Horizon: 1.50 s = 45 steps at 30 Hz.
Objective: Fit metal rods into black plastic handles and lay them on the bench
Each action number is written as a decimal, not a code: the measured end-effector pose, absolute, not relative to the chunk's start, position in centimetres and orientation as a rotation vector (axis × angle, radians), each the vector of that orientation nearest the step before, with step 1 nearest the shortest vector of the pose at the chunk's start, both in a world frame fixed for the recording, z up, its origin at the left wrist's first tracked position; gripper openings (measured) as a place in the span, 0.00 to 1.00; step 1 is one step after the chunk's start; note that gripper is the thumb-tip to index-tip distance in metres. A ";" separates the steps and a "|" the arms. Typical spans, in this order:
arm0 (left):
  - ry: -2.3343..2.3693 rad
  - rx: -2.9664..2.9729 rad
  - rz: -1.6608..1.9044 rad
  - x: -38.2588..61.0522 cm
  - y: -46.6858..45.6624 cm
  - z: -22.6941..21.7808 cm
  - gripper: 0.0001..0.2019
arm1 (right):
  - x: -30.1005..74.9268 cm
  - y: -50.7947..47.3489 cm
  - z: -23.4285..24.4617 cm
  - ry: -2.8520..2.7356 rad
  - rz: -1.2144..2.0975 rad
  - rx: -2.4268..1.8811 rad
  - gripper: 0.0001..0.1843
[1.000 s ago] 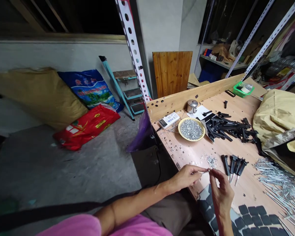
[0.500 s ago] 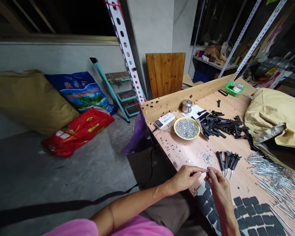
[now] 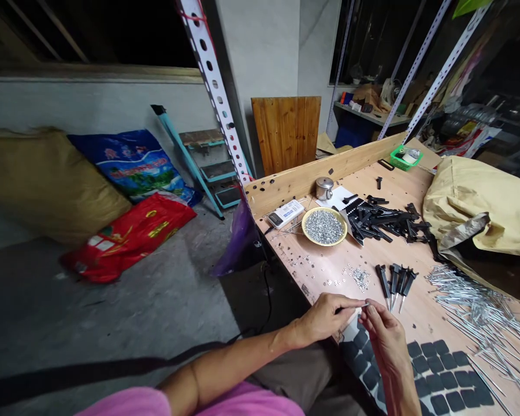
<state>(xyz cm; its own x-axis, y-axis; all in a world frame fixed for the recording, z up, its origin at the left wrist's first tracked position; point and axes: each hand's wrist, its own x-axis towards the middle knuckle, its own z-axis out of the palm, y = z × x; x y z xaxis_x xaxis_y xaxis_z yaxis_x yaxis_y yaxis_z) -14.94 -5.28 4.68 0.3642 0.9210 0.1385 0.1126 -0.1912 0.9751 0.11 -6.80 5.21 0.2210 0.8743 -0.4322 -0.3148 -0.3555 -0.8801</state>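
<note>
At the near edge of the workbench, my left hand (image 3: 327,316) and my right hand (image 3: 385,329) meet fingertip to fingertip. Both pinch a thin metal rod (image 3: 364,305), of which only a short bit shows; the fingers hide the rest. Just beyond them lies a small heap of metal nuts (image 3: 360,279), with more scattered to its left. Several black plastic pieces with metal rods (image 3: 396,282) lie in a row past my right hand. Under my right forearm is a sheet of dark rounded pads (image 3: 435,364).
A yellow bowl of nuts (image 3: 304,232), a digital scale (image 3: 285,214) and a metal cup (image 3: 325,188) stand near the wooden backboard. Black plastic parts (image 3: 385,221) are piled mid-bench. Loose metal rods (image 3: 481,312) and a large tan sack (image 3: 481,202) occupy the right side.
My view has shifted slightly, so the bench sits a little further left. My left index finger has straightened along the rod; both hands stay together.
</note>
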 end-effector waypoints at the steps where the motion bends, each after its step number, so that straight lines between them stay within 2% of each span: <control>1: 0.953 1.637 0.956 -15.0 -5.2 4.7 0.16 | 0.4 -6.9 5.4 -0.582 1.401 -1.428 0.22; 7: 0.891 2.023 0.723 -15.6 -5.0 5.4 0.17 | 2.7 -7.6 6.6 -0.706 1.561 -1.517 0.23; 13: 0.885 2.171 0.606 -15.4 -5.4 6.0 0.18 | 3.5 -7.8 6.7 -0.721 1.665 -1.511 0.22; 22: 0.898 1.803 0.756 -14.2 -5.5 5.0 0.16 | 2.9 -8.6 5.0 -0.694 1.432 -1.450 0.21; 27: 0.873 1.678 0.765 -14.2 -5.6 4.9 0.15 | 3.0 -8.8 5.2 -0.721 1.406 -1.491 0.21; 30: 0.813 1.410 0.676 -14.1 -5.5 4.7 0.14 | 3.1 -9.0 5.5 -0.821 1.349 -1.529 0.21; 35: 0.572 0.921 0.561 -13.6 -5.2 4.9 0.21 | 2.8 -9.5 5.2 -0.965 1.162 -1.477 0.18; 41: 0.589 0.931 0.574 -13.2 -5.4 5.6 0.25 | 3.4 -9.4 4.9 -0.758 1.209 -1.366 0.19; 45: 0.655 1.042 0.547 -13.3 -5.6 5.7 0.23 | 4.2 -9.6 5.4 -0.841 1.285 -1.368 0.18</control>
<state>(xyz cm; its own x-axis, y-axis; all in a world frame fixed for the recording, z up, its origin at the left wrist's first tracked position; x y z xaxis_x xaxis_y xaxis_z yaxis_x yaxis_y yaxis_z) -13.27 -5.58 5.66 0.6878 0.6888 -0.2291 -0.1036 0.4056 0.9082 4.19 -9.62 5.40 0.1820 0.9514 -0.2484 -0.1535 -0.2220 -0.9629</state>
